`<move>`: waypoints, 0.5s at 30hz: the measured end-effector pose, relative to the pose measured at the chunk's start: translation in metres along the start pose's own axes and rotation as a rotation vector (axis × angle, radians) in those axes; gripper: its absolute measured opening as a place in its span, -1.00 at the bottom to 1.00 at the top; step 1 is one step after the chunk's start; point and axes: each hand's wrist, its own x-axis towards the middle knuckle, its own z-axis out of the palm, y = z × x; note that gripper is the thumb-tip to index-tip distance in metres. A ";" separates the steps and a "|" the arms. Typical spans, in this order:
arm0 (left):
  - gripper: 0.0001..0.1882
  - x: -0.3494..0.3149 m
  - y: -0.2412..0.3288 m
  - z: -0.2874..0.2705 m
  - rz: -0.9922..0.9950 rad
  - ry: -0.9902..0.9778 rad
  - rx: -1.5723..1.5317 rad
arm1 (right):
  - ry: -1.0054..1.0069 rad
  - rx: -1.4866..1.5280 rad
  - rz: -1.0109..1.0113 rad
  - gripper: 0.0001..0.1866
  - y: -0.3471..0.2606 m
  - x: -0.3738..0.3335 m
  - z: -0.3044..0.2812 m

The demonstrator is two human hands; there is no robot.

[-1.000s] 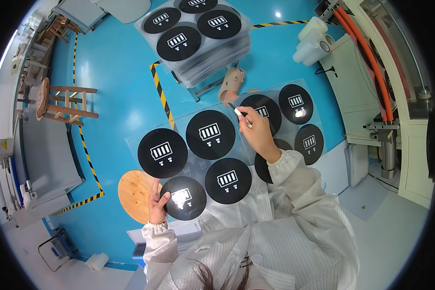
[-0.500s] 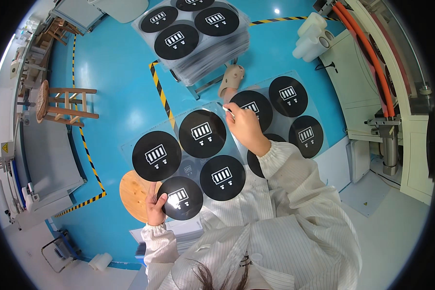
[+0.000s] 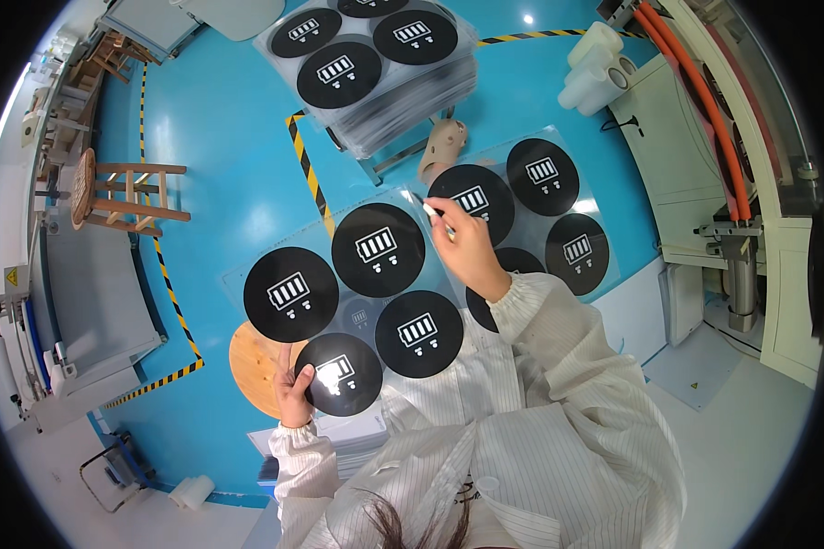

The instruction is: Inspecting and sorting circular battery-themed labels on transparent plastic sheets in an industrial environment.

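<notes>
My left hand [image 3: 294,395] grips the near-left edge of a clear plastic sheet [image 3: 343,320], thumb on top beside a printed black disc [image 3: 331,395]. Four-disc rows aside, several black discs with white battery symbols cover this sheet, held raised over my lap. My right hand [image 3: 471,254] is closed around a slim white tool with a dark end [image 3: 429,209], at the sheet's far right corner; its exact kind cannot be made out. Under and beside that hand lies a second clear sheet [image 3: 531,224] with similar black discs, partly hidden by my hand and sleeve.
Ahead, a tall stack of clear sheets [image 3: 412,101] rests on a metal-legged stand. A round wooden stool top [image 3: 254,371] is at my left, a wooden stool [image 3: 133,195] farther left. White rolls [image 3: 597,73] and a machine with orange hoses [image 3: 705,101] stand on the right.
The held sheet has shifted slightly to the left, and the view has moved a little. My right hand stays at the sheet's far corner with its fingers turned slightly; my left hand keeps its grip.
</notes>
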 end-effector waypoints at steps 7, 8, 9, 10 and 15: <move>-0.27 0.011 0.011 0.003 -0.022 -0.046 -0.112 | 0.165 0.104 0.027 -0.74 -0.027 0.011 -0.032; -0.26 0.012 0.014 0.010 -0.057 -0.054 -0.126 | 0.186 0.074 0.000 -0.75 -0.028 0.016 -0.037; -0.25 0.011 0.006 0.004 -0.093 -0.067 -0.135 | 0.205 0.034 -0.035 -0.76 -0.027 0.023 -0.040; -0.24 0.010 -0.006 -0.003 -0.129 -0.076 -0.141 | 0.180 0.005 -0.035 -0.75 -0.023 0.029 -0.043; -0.19 0.029 -0.033 -0.003 -0.256 -0.207 -0.084 | -0.022 -0.025 0.111 -0.74 0.053 0.052 -0.046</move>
